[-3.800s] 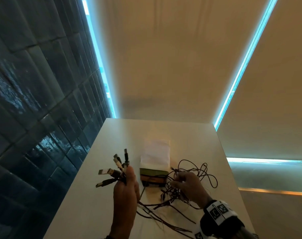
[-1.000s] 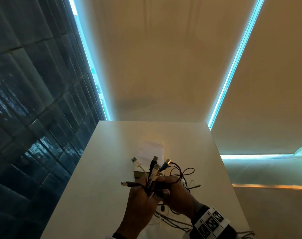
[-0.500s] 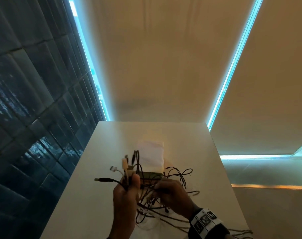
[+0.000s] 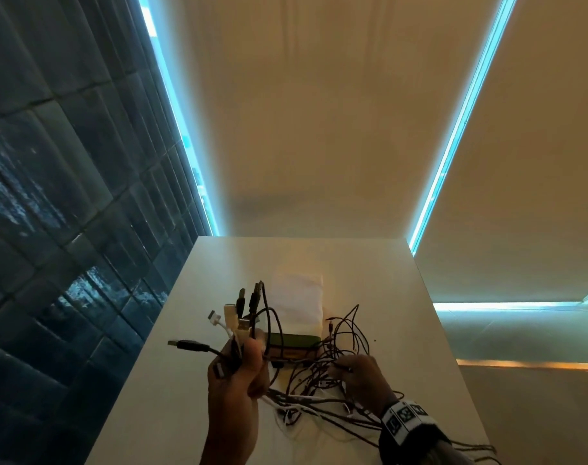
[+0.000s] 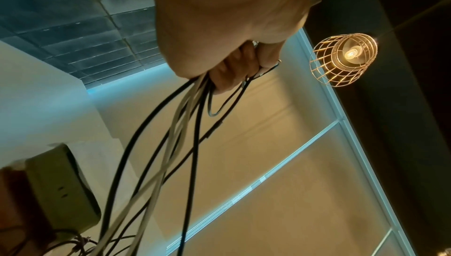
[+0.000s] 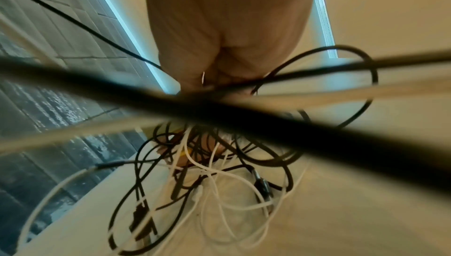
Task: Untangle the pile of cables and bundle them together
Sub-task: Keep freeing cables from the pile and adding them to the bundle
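Closest in, the right hand (image 4: 359,375) digs into the tangle of cables (image 4: 319,380), thin black and white cords looping over the white table (image 4: 151,397); its wrist view suggests curled fingers around strands, though blur hides the grip. Beside it, apart, the left hand (image 4: 238,374) is raised in a fist around a gathered bunch, its plugs (image 4: 238,307) fanning upward, metal-tipped. Just beyond sits a green block (image 4: 292,340) with a white cloth (image 4: 299,300). The tabletop runs bare to its far edge. Only the left wrist view shows a wire-cage lamp (image 5: 344,59).
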`<state>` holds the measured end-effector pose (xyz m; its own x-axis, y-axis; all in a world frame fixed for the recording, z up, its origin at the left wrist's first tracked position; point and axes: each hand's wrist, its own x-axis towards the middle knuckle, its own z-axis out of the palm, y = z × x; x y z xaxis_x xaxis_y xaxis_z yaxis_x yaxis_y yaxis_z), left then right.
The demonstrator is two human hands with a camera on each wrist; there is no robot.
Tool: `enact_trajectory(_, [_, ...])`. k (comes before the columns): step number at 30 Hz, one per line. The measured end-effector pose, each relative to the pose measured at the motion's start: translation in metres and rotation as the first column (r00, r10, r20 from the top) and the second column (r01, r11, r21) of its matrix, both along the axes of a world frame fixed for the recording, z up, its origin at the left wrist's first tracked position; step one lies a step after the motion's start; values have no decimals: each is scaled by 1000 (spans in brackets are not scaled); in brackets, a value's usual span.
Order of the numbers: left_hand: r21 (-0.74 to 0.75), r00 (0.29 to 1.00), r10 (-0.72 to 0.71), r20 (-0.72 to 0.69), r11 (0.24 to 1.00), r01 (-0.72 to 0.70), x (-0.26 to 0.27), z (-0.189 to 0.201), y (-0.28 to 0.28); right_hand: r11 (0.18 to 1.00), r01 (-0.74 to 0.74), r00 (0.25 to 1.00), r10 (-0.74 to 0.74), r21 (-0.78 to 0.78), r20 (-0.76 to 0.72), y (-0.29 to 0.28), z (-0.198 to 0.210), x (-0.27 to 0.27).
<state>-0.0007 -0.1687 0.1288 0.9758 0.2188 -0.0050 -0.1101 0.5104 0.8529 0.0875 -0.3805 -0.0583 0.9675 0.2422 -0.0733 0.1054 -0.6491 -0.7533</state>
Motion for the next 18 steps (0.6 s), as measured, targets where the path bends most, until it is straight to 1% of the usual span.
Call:
enact_trajectory(3, [-67,999,-1,49,998,4,-3,6,5,1000,15,1000,-15,-24,-17,-9,-5,4])
enact_trajectory(5, [-36,998,32,54,999,-30,-5,6,11,999,41,998,-41,5,-38,-15,-5,3])
enact_trajectory(7, [105,994,111,-2,988,-110,-4,1,13,988,103,994,-98,113,-44,-13,3,3])
enact_trajectory(8, [221,985,166,-39,963,-153,-2,-3,12,976,134,991,-130,171,-39,-9,9,3])
enact_trajectory(10, [428,962,258,-85,882,-199,5,-14,5,958,152,987,-160,243,12,2,24,4])
enact_trajectory(11, [491,950,292,-106,847,-205,8,-18,0,959,132,987,-149,250,53,8,32,4])
enact_trajectory(13, [544,928,331,-170,817,-192,15,-27,-8,969,67,986,-101,237,133,19,48,2])
enact_trajectory(15, [543,913,324,-247,827,-146,20,-33,-15,972,-29,982,-15,232,186,29,66,-5])
enact_trajectory(18, [507,902,260,-345,860,-54,23,-40,-19,965,-165,962,111,205,250,42,85,-15])
